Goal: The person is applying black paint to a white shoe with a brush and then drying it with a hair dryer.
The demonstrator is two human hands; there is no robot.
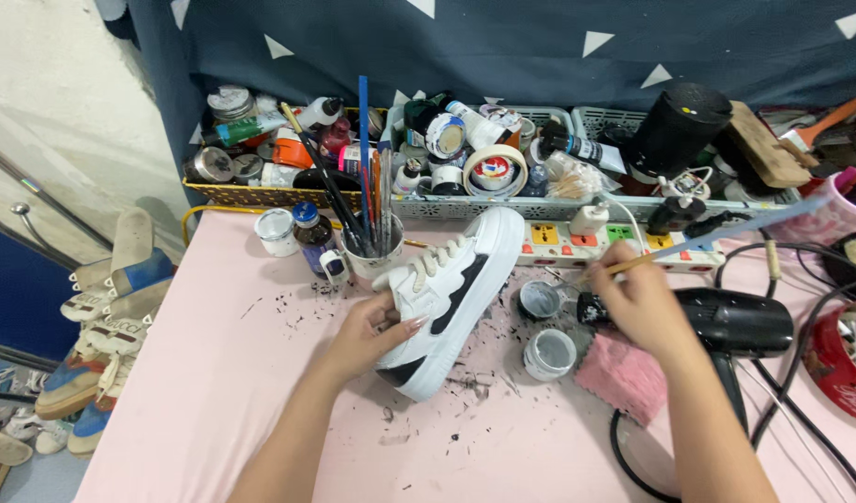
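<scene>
My left hand [372, 331] grips a white sneaker [451, 289] with black side panels, holding it by the collar on the pink table [213, 373]. My right hand [633, 303] holds a thin paintbrush [707, 240] whose handle points up to the right. Its tip end reaches down toward a small open paint jar [540, 300]. A second small jar [550, 354] stands just in front of it. A folded pink cloth [623, 377] lies under my right wrist.
A cup of brushes [372, 251] stands behind the shoe. Baskets of paint bottles and tape rolls [465, 158] line the back edge. A power strip [586, 244], a black hair dryer [735, 326] and cables lie at the right. Shoes are piled on a rack [102, 307] at the left.
</scene>
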